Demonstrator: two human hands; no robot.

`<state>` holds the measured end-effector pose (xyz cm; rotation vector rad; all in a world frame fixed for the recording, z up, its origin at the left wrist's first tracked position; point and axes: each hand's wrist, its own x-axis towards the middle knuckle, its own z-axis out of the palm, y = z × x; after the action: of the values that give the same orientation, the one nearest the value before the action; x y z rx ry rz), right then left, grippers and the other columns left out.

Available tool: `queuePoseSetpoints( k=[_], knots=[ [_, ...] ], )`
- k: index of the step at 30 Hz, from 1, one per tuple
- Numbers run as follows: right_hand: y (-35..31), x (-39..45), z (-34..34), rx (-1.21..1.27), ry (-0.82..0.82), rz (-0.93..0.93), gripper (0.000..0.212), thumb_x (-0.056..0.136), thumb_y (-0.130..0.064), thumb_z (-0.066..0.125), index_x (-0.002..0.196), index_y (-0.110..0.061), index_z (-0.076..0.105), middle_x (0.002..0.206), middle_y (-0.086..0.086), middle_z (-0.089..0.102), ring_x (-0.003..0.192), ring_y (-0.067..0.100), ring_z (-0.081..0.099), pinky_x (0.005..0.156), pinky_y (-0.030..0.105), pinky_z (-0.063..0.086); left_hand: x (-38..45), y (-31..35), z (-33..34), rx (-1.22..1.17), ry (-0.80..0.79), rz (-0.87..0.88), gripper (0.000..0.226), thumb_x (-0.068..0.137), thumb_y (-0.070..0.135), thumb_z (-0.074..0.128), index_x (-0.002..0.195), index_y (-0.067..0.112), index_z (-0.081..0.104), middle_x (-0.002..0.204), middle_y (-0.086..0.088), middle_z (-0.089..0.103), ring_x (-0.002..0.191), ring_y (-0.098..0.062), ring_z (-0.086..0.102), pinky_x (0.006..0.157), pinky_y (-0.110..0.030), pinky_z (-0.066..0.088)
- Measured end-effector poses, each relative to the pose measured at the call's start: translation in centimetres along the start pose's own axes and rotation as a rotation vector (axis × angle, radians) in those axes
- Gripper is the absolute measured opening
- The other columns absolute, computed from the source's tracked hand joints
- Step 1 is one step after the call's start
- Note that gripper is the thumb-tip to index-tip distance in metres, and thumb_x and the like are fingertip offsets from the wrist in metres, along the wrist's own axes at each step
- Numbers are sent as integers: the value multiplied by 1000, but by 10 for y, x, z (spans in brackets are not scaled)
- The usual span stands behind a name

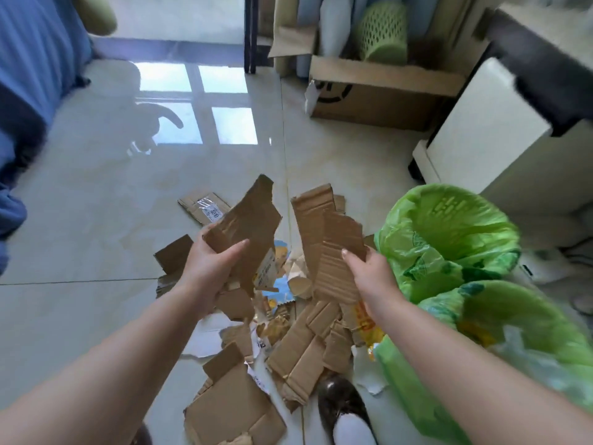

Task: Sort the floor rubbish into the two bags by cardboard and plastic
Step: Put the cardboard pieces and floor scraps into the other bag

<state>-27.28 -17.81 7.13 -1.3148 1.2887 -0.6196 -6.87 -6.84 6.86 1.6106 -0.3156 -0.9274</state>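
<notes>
Two hands up over the pile, each holding torn cardboard. Left hand (210, 271) fingers closed around a jagged cardboard piece (253, 216) that stands up toward 12 o'clock. Right hand (369, 271) fingers clamped on a corrugated strip (333, 252), thumb on top, strip also rising toward 12. Both pieces are off the floor, apart from each other, above the rubbish pile (288, 335) at centre-bottom: mixed cardboard scraps, some printed wrappers and white paper on the tiled floor (96, 220). Flat labelled cardboard (203, 207) lies at 11 o'clock from the pile, apart from it. Two green plastic bags at 3–4 o'clock: far bag (449, 239) mouth open, just beside the right hand; near bag (513, 342) has some clear plastic inside. Shoe (343, 412) at 6 o'clock, touching the pile edge. Open cardboard box (375, 94) at 1 o'clock, well apart.
</notes>
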Motion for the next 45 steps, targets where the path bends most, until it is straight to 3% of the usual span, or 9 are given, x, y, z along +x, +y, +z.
queuePoseSetpoints(
  k=[3, 9, 14, 18, 23, 27, 34, 40, 45],
  knots=[
    [-17, -2, -25, 44, 68, 26, 18, 93, -16, 50, 80, -19, 62, 80, 0, 65, 81, 26, 63, 80, 41, 53, -16, 24, 51, -59, -46, 84, 55, 78, 16, 74, 126, 12, 46, 110, -16, 66, 89, -30, 67, 59, -27, 57],
    [-53, 2, -97, 54, 269, -92, 29, 96, -21, 47, 67, -22, 49, 65, -7, 47, 63, 13, 46, 67, 30, 38, -50, 57, 175, -24, -101, 273, 46, 78, 19, 73, 117, 18, 48, 106, -3, 63, 97, -18, 62, 83, -29, 52],
    [-71, 14, -150, 136, 325, -134, 21, 95, -20, 47, 106, -16, 65, 103, 9, 69, 99, 26, 62, 94, 40, 49, -76, 68, 274, 44, -302, 379, 41, 81, 22, 70, 108, 33, 42, 93, 17, 55, 86, -5, 57, 74, -21, 49],
    [-64, 29, -188, 141, 306, -113, 24, 95, -22, 46, 112, -21, 64, 109, 3, 69, 104, 21, 63, 98, 43, 48, -80, 63, 316, 12, -474, 253, 33, 89, 28, 60, 117, 25, 42, 91, 9, 63, 73, 1, 63, 64, -16, 50],
    [-37, 58, -201, 146, 203, -79, 24, 95, -25, 46, 113, -33, 62, 106, -3, 71, 102, 17, 66, 97, 44, 49, -61, 39, 347, -44, -615, 62, 43, 92, 48, 46, 126, 23, 41, 85, 5, 65, 64, 3, 63, 65, -22, 53],
    [-21, 87, -205, 125, 188, -34, 20, 97, -30, 45, 109, -37, 59, 102, -9, 69, 102, 15, 63, 100, 41, 47, -34, 20, 366, -61, -576, -47, 54, 83, 61, 50, 126, 27, 44, 113, -3, 65, 105, -14, 62, 90, -35, 51],
    [8, 126, -207, -84, 161, 150, 33, 98, -38, 37, 112, -21, 61, 104, -1, 63, 103, 21, 57, 97, 35, 44, -3, -12, 384, 95, -503, -171, 75, 76, 48, 66, 139, 32, 30, 129, -7, 55, 115, -29, 58, 93, -49, 51],
    [13, 129, -208, -205, 147, 178, 37, 98, -26, 40, 131, -12, 51, 128, 6, 57, 120, 24, 51, 103, 36, 40, 3, -20, 380, 232, -434, -112, 76, 85, 35, 63, 147, 26, 21, 149, -3, 36, 132, -23, 42, 106, -43, 42],
    [-13, 97, -206, -211, 268, -22, 36, 98, -25, 43, 132, -21, 52, 135, -1, 54, 113, 8, 48, 90, 22, 35, -1, 18, 339, 273, -523, 69, 48, 88, 22, 62, 133, 17, 47, 136, -4, 54, 115, -17, 57, 89, -27, 51]
  ],
)
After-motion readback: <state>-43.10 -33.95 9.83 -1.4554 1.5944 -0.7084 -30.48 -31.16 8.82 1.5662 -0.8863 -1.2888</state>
